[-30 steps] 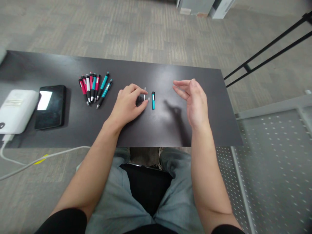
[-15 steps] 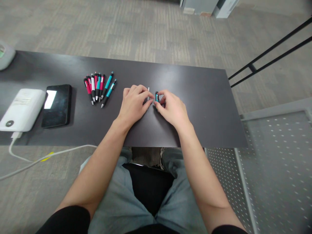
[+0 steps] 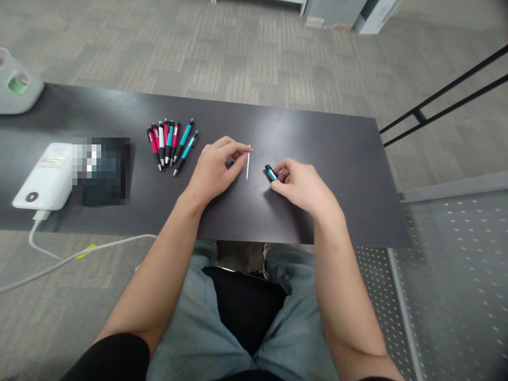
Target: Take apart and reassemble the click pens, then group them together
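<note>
My left hand (image 3: pixel 220 168) is curled low over the dark table, thumb and forefinger closed at the upper part of a thin, pale pen refill (image 3: pixel 247 170). A small black piece (image 3: pixel 229 162) shows under its curled fingers, mostly hidden; I cannot tell whether it is held. To the right, my right hand (image 3: pixel 304 182) grips a teal pen barrel (image 3: pixel 271 172) with a black end, tilted toward the upper left. The fingers cover the barrel's lower part. A thin metallic bit (image 3: pixel 281 171) shows beside the right fingers.
Left of my hands lies a group of pens (image 3: pixel 169 142) in red, teal and white. Beyond them are a pixelated dark object (image 3: pixel 105 180), a white power bank (image 3: pixel 47 174) with a white cable (image 3: pixel 115 243), and a white device (image 3: pixel 19 84). The table (image 3: pixel 349 159) ends at the right.
My right hand has moved right and nearer to me with the teal barrel, which now tilts left. More of the refill shows by my left fingers. The view has shifted slightly.
</note>
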Demonstrator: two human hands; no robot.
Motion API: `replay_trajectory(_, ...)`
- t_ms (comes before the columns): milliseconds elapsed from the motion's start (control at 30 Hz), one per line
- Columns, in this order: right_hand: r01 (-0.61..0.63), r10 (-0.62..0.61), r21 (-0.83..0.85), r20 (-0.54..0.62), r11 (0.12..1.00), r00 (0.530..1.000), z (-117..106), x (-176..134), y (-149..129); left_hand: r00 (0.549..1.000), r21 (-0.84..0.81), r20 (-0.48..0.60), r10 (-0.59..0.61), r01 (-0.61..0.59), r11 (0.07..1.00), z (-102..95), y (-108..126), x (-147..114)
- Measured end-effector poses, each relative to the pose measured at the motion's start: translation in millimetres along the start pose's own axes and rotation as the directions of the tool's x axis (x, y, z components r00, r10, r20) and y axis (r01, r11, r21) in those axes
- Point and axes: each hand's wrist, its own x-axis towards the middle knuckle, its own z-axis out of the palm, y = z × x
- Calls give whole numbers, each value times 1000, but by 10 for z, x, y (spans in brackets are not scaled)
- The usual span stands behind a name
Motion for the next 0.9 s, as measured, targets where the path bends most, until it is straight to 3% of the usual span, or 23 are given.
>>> replay_trajectory(67, 16, -18, 251, 8, 968, 1000, -53, 5, 97, 999, -71, -20, 35, -37, 997, 24, -7, -1)
replay_trajectory(167, 106, -23, 591, -146, 799, 989, -63, 44, 213, 997, -183, -63, 51, -62, 981, 64, -46, 6)
replay_trajectory(267, 219, 7, 733, -291, 644, 957, -2, 101, 251, 996, -241, -86, 30, -50, 969, 95, -69, 18)
replay_trajectory(333, 243, 20, 756, -321, 608, 947, 49, 138, 256, 996, -255, -86, 35, -55, 965, 102, -59, 26)
replay_trajectory(500, 242, -23, 763, -285, 600, 958, 134, 190, 310, 992, -282, -69, 108, -123, 951, 82, -3, 36)
replay_trajectory(667, 216, -87, 705, -215, 675, 973, 156, 176, 315, 988, -298, -105, 117, -144, 944, 61, 13, 33)
replay_trajectory(900, 191, -104, 646, -171, 739, 980, 170, 164, 218, 997, -334, -78, 15, -41, 942, 44, 26, 5)
